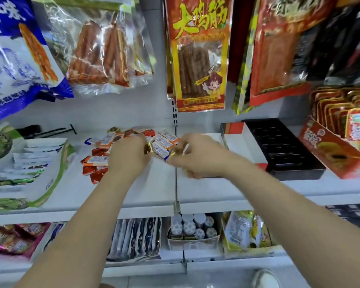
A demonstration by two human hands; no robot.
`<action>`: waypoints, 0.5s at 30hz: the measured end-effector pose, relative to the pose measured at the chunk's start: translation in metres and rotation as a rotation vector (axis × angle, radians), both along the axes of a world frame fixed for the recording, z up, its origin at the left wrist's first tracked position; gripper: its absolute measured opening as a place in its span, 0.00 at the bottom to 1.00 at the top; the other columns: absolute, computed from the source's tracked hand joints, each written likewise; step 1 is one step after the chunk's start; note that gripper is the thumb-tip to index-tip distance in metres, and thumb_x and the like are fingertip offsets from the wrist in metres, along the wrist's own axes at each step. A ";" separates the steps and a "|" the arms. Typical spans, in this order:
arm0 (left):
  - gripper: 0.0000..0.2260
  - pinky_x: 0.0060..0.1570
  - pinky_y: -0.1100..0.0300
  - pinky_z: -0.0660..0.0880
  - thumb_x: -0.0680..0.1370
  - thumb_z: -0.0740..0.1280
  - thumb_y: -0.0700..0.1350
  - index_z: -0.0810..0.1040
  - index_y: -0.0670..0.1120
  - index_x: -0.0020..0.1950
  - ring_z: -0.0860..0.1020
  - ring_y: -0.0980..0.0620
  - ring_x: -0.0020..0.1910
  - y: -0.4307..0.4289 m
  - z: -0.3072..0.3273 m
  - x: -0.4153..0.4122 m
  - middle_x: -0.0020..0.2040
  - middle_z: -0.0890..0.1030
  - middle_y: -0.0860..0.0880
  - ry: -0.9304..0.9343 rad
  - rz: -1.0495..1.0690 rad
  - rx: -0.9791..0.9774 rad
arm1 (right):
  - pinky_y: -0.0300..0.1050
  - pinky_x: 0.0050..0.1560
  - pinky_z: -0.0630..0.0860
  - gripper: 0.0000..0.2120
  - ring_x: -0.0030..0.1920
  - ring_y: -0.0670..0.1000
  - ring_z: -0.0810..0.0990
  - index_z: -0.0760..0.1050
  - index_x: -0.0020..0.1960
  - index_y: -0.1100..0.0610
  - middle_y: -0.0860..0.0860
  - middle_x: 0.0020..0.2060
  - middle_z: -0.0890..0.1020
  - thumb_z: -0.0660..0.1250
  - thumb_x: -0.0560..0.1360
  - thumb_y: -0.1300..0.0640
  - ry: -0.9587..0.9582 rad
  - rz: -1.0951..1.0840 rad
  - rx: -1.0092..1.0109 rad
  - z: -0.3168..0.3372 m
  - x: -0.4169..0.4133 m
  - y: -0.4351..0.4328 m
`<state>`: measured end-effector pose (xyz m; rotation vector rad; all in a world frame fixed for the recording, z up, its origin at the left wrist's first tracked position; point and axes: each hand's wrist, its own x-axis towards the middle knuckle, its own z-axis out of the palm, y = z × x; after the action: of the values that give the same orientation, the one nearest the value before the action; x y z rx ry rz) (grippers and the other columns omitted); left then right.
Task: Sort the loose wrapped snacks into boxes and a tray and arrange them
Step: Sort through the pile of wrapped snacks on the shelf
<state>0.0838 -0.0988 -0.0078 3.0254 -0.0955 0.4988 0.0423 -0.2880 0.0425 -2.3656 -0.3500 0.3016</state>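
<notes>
Both hands work over the middle of a white shelf (146, 190), near its back edge. The left hand (129, 155) reaches onto a pile of loose snacks (98, 161), small orange, red and white packets spread toward the back of the shelf, left of centre. Its fingers are curled, and a gold snack (147, 149) shows pinched at its fingertips.

The right hand (197, 157) is just beside it, over the thin metal divider (176, 179) that splits the shelf. Its fingers are bent and close on another gold snack (173, 153); the hand is blurred, so the grip itself is hard to read.

At the left end of the shelf lies a green and white box (50, 175) with flat white packets in it. Toward the right end sits a black tray (283, 146) with rows of small pockets, and past it, at the right edge, a red box (328, 156) of orange packs standing on edge.

Large bags (197, 59) of snack sticks hang above the shelf. On the shelf below stand small bottles (190, 227) in a carton.
</notes>
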 end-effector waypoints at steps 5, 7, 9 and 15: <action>0.07 0.39 0.58 0.76 0.76 0.70 0.50 0.75 0.54 0.52 0.81 0.54 0.43 -0.045 0.032 -0.027 0.48 0.82 0.54 0.276 -0.249 -0.779 | 0.38 0.26 0.71 0.16 0.26 0.46 0.77 0.71 0.52 0.56 0.53 0.38 0.80 0.68 0.74 0.45 0.042 -0.202 0.095 0.020 -0.004 -0.081; 0.07 0.44 0.53 0.79 0.76 0.68 0.50 0.73 0.54 0.53 0.82 0.54 0.44 -0.068 0.028 -0.037 0.52 0.81 0.54 0.477 -0.370 -0.786 | 0.40 0.27 0.70 0.17 0.26 0.47 0.75 0.69 0.53 0.56 0.52 0.36 0.78 0.68 0.74 0.46 0.053 -0.245 -0.006 0.005 -0.002 -0.100; 0.10 0.47 0.52 0.79 0.77 0.67 0.52 0.70 0.53 0.56 0.81 0.53 0.44 -0.083 0.019 -0.038 0.56 0.80 0.52 0.563 -0.429 -0.555 | 0.42 0.30 0.70 0.17 0.29 0.48 0.76 0.68 0.54 0.56 0.53 0.39 0.79 0.68 0.74 0.45 0.093 -0.222 -0.099 -0.008 -0.002 -0.106; 0.16 0.45 0.52 0.74 0.78 0.64 0.56 0.67 0.49 0.60 0.77 0.49 0.45 -0.083 0.016 -0.041 0.51 0.80 0.47 0.606 -0.345 -0.131 | 0.45 0.37 0.72 0.18 0.36 0.50 0.75 0.67 0.53 0.55 0.51 0.43 0.77 0.69 0.73 0.45 0.055 -0.051 -0.168 -0.020 -0.006 -0.099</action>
<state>0.0429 -0.1822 0.0085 2.7961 -0.5052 -0.4185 0.0364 -0.3870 0.0223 -2.5204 -0.2461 0.3848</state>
